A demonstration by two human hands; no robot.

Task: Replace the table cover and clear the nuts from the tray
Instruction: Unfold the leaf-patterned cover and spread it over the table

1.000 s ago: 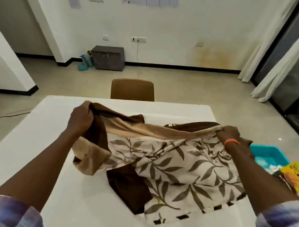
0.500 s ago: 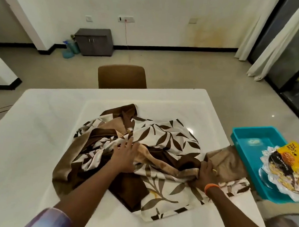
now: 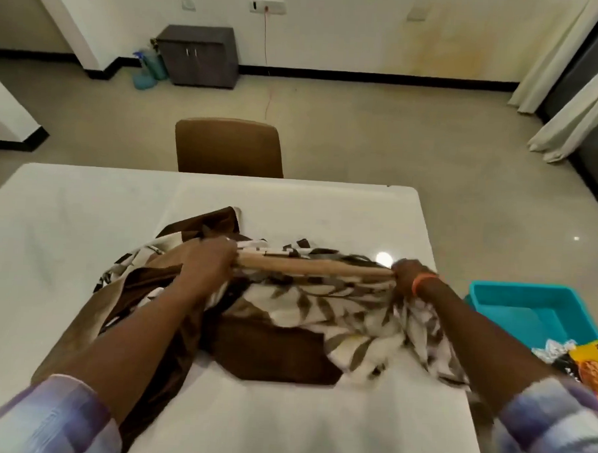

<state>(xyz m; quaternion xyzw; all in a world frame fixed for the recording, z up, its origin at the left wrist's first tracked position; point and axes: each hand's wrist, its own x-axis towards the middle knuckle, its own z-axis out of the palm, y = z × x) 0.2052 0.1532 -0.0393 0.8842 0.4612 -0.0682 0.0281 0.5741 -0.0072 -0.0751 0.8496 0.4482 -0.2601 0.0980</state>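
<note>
- The leaf-print table cover point(image 3: 325, 306), cream with brown panels, lies bunched on the middle of the white table point(image 3: 68, 223).
- The left hand point(image 3: 208, 261) and right hand point(image 3: 407, 274) each grip one end of its tan hem, fingers curled round the cloth, the hem pulled taut between them.
- A teal tray point(image 3: 527, 308) sits just off the table's right edge, with a yellow snack packet point(image 3: 593, 362) at its near end.
- A brown chair point(image 3: 229, 148) stands at the table's far side.
</note>
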